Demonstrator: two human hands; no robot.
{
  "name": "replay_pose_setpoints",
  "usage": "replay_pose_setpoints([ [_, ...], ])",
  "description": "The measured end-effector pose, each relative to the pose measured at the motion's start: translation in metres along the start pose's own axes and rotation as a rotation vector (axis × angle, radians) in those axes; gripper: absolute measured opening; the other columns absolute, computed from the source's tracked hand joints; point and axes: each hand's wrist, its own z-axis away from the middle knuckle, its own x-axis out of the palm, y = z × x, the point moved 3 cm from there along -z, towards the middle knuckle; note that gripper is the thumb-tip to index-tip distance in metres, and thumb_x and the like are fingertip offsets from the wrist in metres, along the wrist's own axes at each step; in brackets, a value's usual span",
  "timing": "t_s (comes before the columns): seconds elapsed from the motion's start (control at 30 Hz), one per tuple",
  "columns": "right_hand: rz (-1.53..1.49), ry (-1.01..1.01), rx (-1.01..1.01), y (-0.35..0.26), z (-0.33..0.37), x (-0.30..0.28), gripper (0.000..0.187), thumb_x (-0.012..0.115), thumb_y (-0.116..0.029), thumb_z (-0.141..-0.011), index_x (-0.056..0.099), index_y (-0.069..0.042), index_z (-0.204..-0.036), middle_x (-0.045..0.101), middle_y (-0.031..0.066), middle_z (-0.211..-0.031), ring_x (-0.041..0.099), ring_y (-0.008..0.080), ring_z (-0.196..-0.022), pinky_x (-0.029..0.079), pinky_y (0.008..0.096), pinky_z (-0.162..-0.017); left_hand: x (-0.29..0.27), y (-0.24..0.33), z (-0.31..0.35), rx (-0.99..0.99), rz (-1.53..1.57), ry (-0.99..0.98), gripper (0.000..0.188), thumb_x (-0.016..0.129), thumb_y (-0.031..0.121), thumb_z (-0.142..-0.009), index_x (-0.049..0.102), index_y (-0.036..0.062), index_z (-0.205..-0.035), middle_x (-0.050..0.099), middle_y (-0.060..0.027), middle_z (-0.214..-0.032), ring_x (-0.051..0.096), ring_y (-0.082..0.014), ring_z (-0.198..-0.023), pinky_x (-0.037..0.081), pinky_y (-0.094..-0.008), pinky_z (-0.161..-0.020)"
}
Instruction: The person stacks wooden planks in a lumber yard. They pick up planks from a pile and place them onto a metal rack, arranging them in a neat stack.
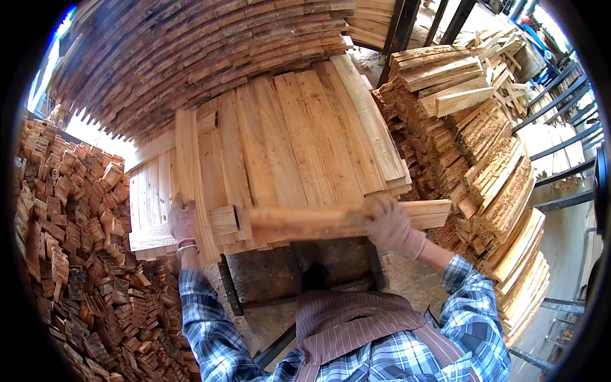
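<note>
My right hand [393, 228], in a pale work glove, grips a long wooden board [299, 221] that lies crosswise near the front edge of the work surface. The board is slightly blurred. My left hand [182, 223], gloved too, is closed on the edge of a narrow upright plank [188, 153] at the left. That plank lies over two crosswise strips, the far strip [153, 149] and the near strip [223, 221]. Under and beside them, a layer of side-by-side boards [280, 140] runs away from me.
A tall stack of boards [210, 57] stands behind the surface. Short offcuts [76, 254] are heaped at the left. More stacked boards [503, 191] line the right side, with dark metal bars [563, 156] beyond. A metal frame [230, 286] stands below the front edge.
</note>
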Motion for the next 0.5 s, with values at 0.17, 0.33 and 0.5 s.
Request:
replay_pose_setpoints([
  [0.17, -0.05, -0.033, -0.096, -0.013, -0.01, 0.044, 0.052, 0.055, -0.019, -0.093, 0.058, -0.039, -0.141, 0.054, 0.0152, -0.121, 0.054, 0.035, -0.116, 0.045, 0.0514, -0.102, 0.043, -0.011, 0.004, -0.004, -0.6, 0.222, 0.083, 0.07, 0.054, -0.086, 0.043, 0.0108, -0.151, 0.063, -0.0215, -0.13, 0.062, -0.0388, -0.113, 0.055, -0.0438, -0.09],
  [0.33, -0.063, -0.077, -0.079, -0.005, -0.014, 0.069, 0.055, 0.056, -0.019, -0.091, 0.058, -0.04, -0.141, 0.053, 0.0133, -0.125, 0.054, 0.0346, -0.116, 0.042, 0.0516, -0.105, 0.044, -0.008, 0.013, -0.043, -0.643, 0.173, 0.087, 0.071, 0.056, -0.084, 0.042, 0.0094, -0.151, 0.061, -0.0217, -0.132, 0.059, -0.0381, -0.12, 0.053, -0.0446, -0.094],
  [0.5, -0.083, -0.314, -0.038, -0.005, -0.029, 0.048, 0.058, 0.059, -0.017, -0.088, 0.058, -0.039, -0.141, 0.053, 0.0134, -0.132, 0.054, 0.0356, -0.12, 0.04, 0.0512, -0.107, 0.046, -0.01, 0.004, -0.016, -0.609, 0.224, 0.084, 0.071, 0.055, -0.085, 0.046, 0.0054, -0.148, 0.064, -0.0205, -0.129, 0.058, -0.0378, -0.12, 0.05, -0.0449, -0.098],
])
